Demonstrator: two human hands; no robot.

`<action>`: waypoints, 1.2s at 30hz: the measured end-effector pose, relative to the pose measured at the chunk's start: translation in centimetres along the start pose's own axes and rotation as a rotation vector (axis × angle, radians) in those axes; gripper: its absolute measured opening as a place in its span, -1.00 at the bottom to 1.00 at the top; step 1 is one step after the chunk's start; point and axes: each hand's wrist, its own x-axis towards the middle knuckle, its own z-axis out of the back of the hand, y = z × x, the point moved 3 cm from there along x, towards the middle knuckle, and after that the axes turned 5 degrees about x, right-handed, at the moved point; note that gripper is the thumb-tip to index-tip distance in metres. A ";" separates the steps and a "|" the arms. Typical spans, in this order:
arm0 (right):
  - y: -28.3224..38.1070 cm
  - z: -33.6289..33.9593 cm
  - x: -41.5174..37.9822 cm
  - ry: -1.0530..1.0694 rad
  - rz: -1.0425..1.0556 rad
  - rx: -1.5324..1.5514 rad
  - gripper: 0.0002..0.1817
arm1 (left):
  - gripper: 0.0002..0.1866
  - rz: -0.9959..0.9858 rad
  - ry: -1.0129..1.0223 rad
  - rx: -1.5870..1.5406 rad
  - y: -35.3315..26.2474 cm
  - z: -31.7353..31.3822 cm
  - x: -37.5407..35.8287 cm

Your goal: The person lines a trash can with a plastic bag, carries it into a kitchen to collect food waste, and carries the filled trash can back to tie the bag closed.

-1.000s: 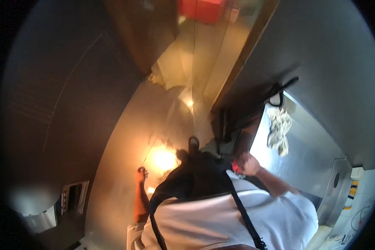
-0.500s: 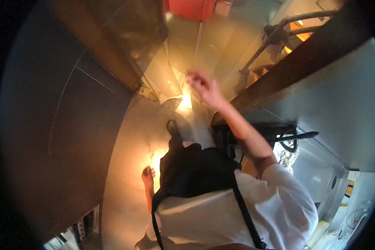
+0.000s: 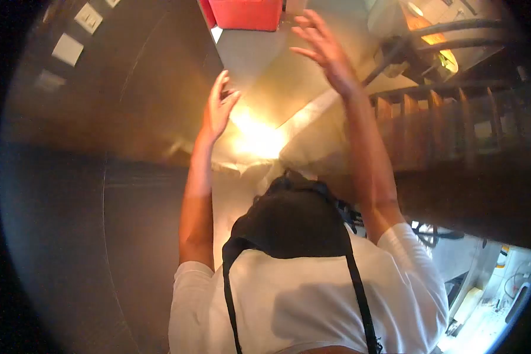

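Note:
Both arms reach forward, raised in front of the body. My left hand (image 3: 219, 109) has its fingers apart and nothing in it, beside a dark wall-like panel (image 3: 153, 88). Higher up and to the right, my right hand (image 3: 327, 53) is spread, also holding nothing. A bright glare (image 3: 258, 138) shows on the surface below and between the hands. Past the fingertips, at the top, is a red container (image 3: 246, 14). A black apron (image 3: 286, 227) covers the front of a white shirt (image 3: 295, 295).
Wall switches (image 3: 88, 17) are at the upper left. At the right stands a dark rack with slats (image 3: 436, 121), below curved dark bars (image 3: 460, 26). A yellow-green object (image 3: 448, 61) lies behind the bars. Bright metal surfaces show at the lower right.
My left hand has risen from beside the body to the front. My right hand has moved up and right and its fingers have spread. The view has turned, showing the switches and rack.

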 end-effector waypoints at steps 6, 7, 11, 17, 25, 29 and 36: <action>8.3 14.3 5.6 -0.147 0.429 0.272 -0.26 | -0.27 -0.070 -0.556 0.313 1.3 8.4 6.6; 10.8 14.2 5.2 -0.167 0.486 0.280 -0.23 | -0.28 -0.065 -0.667 0.381 1.2 10.5 4.3; 16.0 19.5 6.4 -0.002 0.662 0.446 -0.17 | -0.40 0.071 -1.021 0.520 1.8 15.0 0.8; 18.0 27.9 11.1 -0.495 1.195 -0.050 -0.43 | -0.63 0.101 -1.318 0.309 0.5 14.2 7.6; 15.4 23.6 31.0 -0.948 1.248 -0.811 -0.73 | -0.45 -1.111 -0.879 0.406 -20.2 13.8 36.6; 14.0 24.1 38.9 -0.929 0.933 -1.019 -0.72 | -0.47 -1.486 -0.766 0.336 -25.1 14.5 44.8; 10.3 36.5 37.7 -1.138 0.425 -0.980 -0.69 | -0.51 -1.682 -0.678 0.327 -30.5 16.4 60.9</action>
